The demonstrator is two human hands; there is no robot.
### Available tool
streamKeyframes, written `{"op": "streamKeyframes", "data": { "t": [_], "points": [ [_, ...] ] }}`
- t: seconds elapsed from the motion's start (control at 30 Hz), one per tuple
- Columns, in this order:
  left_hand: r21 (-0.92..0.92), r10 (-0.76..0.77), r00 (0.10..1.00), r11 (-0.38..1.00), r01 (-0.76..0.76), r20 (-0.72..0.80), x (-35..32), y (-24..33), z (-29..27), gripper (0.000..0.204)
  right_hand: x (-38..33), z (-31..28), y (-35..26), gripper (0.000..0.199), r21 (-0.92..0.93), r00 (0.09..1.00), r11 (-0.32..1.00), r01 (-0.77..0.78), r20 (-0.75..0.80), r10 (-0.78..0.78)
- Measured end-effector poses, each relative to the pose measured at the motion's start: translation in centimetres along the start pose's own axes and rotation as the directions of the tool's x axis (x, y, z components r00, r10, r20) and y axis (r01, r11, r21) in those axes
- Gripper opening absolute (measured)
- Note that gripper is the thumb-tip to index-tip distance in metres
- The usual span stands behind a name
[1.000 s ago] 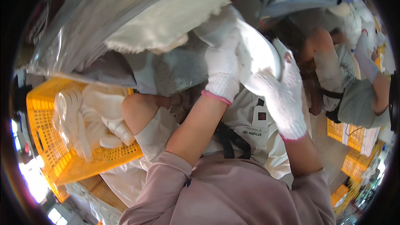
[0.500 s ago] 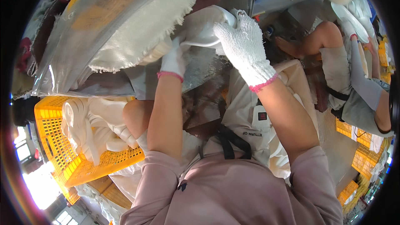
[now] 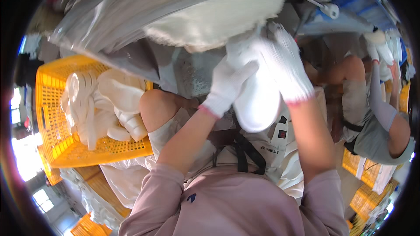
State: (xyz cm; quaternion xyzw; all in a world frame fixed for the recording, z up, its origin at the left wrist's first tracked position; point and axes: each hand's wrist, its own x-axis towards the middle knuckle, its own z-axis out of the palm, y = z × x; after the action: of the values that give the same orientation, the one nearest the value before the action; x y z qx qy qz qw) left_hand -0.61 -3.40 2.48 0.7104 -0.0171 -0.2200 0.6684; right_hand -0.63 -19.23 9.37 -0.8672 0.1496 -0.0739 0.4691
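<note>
Between my hands I hold a white moulded shoe [image 3: 258, 109], its smooth rounded end hanging toward me and bright with glare. My left hand [image 3: 229, 81], in a white knit glove with a pink cuff, is closed on the shoe's left side. My right hand [image 3: 286, 67], gloved the same way and blurred by motion, grips its right side nearer the far end. The gloves hide the far part of the shoe. Just beyond my hands is a fuzzy cream-coloured pad [image 3: 210, 24] with a frayed edge, under clear plastic sheeting [image 3: 109, 13].
A yellow plastic basket [image 3: 100, 161] at my left holds several white shoes [image 3: 118, 85]. More white pieces [image 3: 293, 170] lie by my right thigh. At the far right sits a co-worker, whose sleeved arm [image 3: 375, 78] reaches toward white pieces. Yellow crates [image 3: 367, 203] stand behind on the right.
The shoe has turned from lying crosswise to pointing toward me and has come nearer. My left hand has moved right, closer to my right hand. The view has shifted.
</note>
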Motion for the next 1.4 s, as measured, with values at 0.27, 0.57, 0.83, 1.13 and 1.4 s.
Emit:
{"op": "streamKeyframes", "data": {
  "t": [0.27, 0.57, 0.83, 1.13, 1.4],
  "points": [
    [-0.679, -0.146, 0.909, 0.621, 0.391, 0.390, 2.2, -2.1, -0.5, 0.048, -9.7, -3.0, 2.1, 0.041, -0.689, 0.753, 0.370, 0.623, 0.400, -0.523],
    [-0.992, -0.042, 0.995, 0.086, 0.089, 0.086, 4.6, -3.2, -4.3, 0.060, -9.0, 6.4, -3.9, 0.036, -0.497, 0.863, 0.708, 0.502, 0.232, -0.449],
    [-0.744, -0.227, 0.969, 0.631, 0.219, 0.093, 5.8, -8.9, -3.9, 0.064, -8.7, 6.6, -1.2, 0.020, -0.418, 0.888, 0.794, 0.442, 0.081, -0.452],
    [-0.864, -0.112, 0.986, 0.475, 0.164, 0.125, 4.7, -8.2, -3.2, 0.065, -5.9, 8.8, -1.9, 0.021, 0.008, 0.919, 0.926, 0.378, 0.121, -0.376],
    [-0.913, -0.053, 0.949, 0.261, 0.314, 0.311, 5.6, -4.1, -3.9, 0.081, -5.1, 6.3, -6.8, 0.056, 0.271, 0.790, 0.889, -0.370, 0.595, 0.147]
  ]
}}
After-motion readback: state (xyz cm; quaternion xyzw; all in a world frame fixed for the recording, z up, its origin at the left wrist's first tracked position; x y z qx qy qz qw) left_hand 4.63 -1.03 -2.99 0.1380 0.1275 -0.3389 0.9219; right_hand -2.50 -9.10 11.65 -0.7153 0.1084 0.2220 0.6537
